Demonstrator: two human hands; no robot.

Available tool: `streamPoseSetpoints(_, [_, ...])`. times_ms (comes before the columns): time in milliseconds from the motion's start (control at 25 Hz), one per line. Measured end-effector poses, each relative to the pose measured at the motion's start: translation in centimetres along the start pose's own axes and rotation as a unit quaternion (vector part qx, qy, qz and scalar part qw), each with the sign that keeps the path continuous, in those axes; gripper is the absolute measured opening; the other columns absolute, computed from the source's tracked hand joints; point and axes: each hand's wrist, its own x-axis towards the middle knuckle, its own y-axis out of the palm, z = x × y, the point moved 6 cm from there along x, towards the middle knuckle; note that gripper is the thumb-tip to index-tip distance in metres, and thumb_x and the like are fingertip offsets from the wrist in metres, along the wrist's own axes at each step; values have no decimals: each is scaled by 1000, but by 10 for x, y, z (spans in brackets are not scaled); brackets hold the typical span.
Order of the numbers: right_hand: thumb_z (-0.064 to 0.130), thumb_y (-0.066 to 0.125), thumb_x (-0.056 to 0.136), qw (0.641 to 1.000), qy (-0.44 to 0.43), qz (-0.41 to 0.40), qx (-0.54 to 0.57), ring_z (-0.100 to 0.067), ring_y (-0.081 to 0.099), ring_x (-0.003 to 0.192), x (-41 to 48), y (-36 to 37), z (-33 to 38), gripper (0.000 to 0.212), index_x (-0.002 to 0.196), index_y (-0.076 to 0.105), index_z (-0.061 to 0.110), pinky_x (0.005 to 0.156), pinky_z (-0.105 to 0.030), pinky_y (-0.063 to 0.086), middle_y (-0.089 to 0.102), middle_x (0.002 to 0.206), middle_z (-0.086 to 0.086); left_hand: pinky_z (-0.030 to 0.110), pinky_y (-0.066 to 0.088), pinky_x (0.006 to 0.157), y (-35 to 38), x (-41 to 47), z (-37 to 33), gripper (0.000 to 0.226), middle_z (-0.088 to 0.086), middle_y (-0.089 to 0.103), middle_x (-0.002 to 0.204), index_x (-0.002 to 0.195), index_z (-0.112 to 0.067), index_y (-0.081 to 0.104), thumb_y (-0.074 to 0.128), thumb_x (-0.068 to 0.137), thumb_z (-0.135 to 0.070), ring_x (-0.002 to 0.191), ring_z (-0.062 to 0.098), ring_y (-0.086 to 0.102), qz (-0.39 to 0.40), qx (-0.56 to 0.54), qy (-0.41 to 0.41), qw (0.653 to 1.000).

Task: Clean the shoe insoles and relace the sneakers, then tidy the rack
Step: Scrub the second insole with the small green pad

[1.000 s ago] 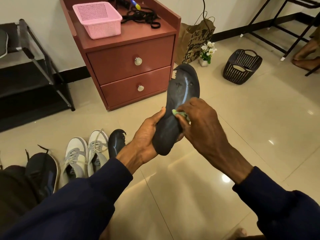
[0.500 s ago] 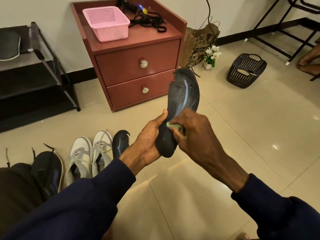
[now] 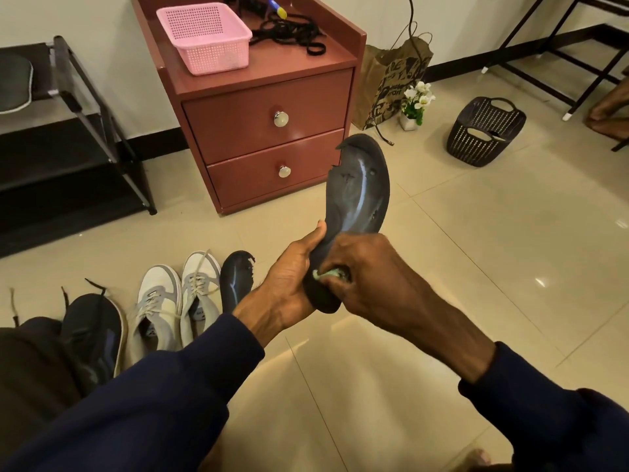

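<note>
Left grip (image 3: 292, 277) clasps the insole (image 3: 360, 192); right grip (image 3: 360, 267) pinches a cloth (image 3: 326, 274) on its heel. Hard rubbing could tear the ragged 12 o'clock end.

On the cabinet (image 3: 238, 124) a basket (image 3: 204, 39) sat at the left, cords (image 3: 289, 39) to its right. Left of the cabinet stood the shoe rack (image 3: 68, 137); right of it a paper bag (image 3: 391, 83), then a flower pot (image 3: 410, 120), then a floor basket (image 3: 485, 131) well apart. Before the cabinet, on the floor (image 3: 476, 250), sneakers (image 3: 160, 301) lay in a row, a second insole (image 3: 236, 281) at its right end. We held an insole (image 3: 357, 192) before the cabinet's right corner, a cloth (image 3: 326, 274) against its near end.
</note>
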Motion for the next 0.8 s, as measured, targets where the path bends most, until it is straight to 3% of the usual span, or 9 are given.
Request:
streamPoseSetpoints(160, [10,78,82,985,57,-141,-80,-28,65,76,6,-31,-42,10,90,75,4,72,-29,51,68,88,-14,45,57,97,7,0,-4,41,13,70,129,132,-12,65,53,104,-39,105,28,70,27,-31,22,999])
streamPoseSetpoints(240, [14,78,84,990,81,-112,-37,-21,64,80,5,-20,-41,16,97,75,6,75,-22,49,69,93,-9,43,57,96,5,1,-7,40,12,71,127,130,-11,67,54,104,-39,103,27,70,18,-30,29,999])
streamPoseSetpoints(320, [17,79,83,998,39,-42,24,-4,58,76,0,1,-20,14,97,79,14,71,-12,47,69,89,3,37,56,94,-1,2,-5,45,11,71,120,131,-9,67,56,102,-42,99,23,70,8,-5,24,1000])
streamPoseSetpoints(400, [16,80,82,999,14,6,33,-1,56,73,-1,6,-13,10,92,81,18,68,-10,45,69,86,7,37,57,91,-5,3,1,49,10,72,118,134,-8,65,58,101,-44,97,22,71,-2,10,14,1000])
streamPoseSetpoints(480, [16,81,80,998,43,-40,-11,-8,62,73,2,-8,-32,9,89,80,15,70,-17,49,71,86,1,41,59,92,-4,4,3,46,11,73,121,132,-8,65,56,103,-42,97,24,73,5,3,19,1000])
streamPoseSetpoints(560, [8,84,75,986,74,-120,-92,-26,66,72,3,-24,-50,14,86,77,4,70,-25,48,70,83,-13,48,54,101,1,4,2,44,16,72,124,130,-7,64,55,103,-40,102,31,74,11,-8,23,1000])
streamPoseSetpoints(640, [6,85,73,983,74,-130,-102,-30,67,74,2,-24,-51,21,90,75,1,72,-29,50,70,86,-17,47,55,100,1,4,-1,43,16,73,122,127,-7,66,56,102,-41,100,31,74,2,4,37,999])
streamPoseSetpoints(760, [18,82,81,999,43,-23,0,-1,59,75,0,-4,-26,17,97,79,16,72,-6,42,68,90,6,36,62,81,-2,4,-1,40,10,76,110,121,-10,70,55,103,-43,87,22,74,-6,42,50,998])
streamPoseSetpoints(800, [19,80,82,999,34,1,6,1,57,74,0,-4,-22,14,96,80,17,69,-5,41,68,89,8,35,62,78,-2,3,0,39,9,76,107,120,-11,69,54,103,-42,85,21,74,-7,46,50,998])
